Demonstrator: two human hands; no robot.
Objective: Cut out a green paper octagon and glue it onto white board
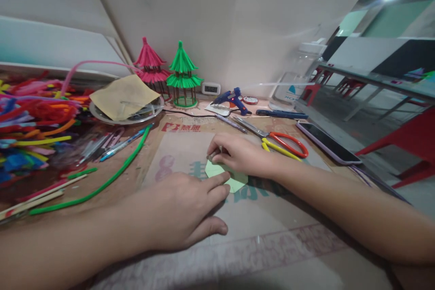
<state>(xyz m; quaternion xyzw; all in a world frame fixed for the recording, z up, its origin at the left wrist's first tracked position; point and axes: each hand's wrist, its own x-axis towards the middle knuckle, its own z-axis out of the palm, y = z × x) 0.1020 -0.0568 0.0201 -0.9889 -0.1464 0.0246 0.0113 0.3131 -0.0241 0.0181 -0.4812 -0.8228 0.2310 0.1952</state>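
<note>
A small light-green paper piece (238, 183) with several straight sides lies flat on the printed cardboard sheet (251, 244). My left hand (183, 208) reaches in from the left, its fingertips resting on the paper and its thumb held apart. Over the paper's upper left edge, my right hand (233, 154) is curled with thumb and forefinger close together. What lies in that pinch, if anything, is hidden. Part of the paper is covered by both hands.
Behind stand pink (151, 65) and green (183, 77) pipe-cleaner pavilions. A glue gun (234, 99), red-handled scissors (288, 142), yellow-handled tool (278, 149) and phone (328, 142) lie right. Left are loose pipe cleaners (37, 118), a green one (118, 174) and a metal plate (149, 111).
</note>
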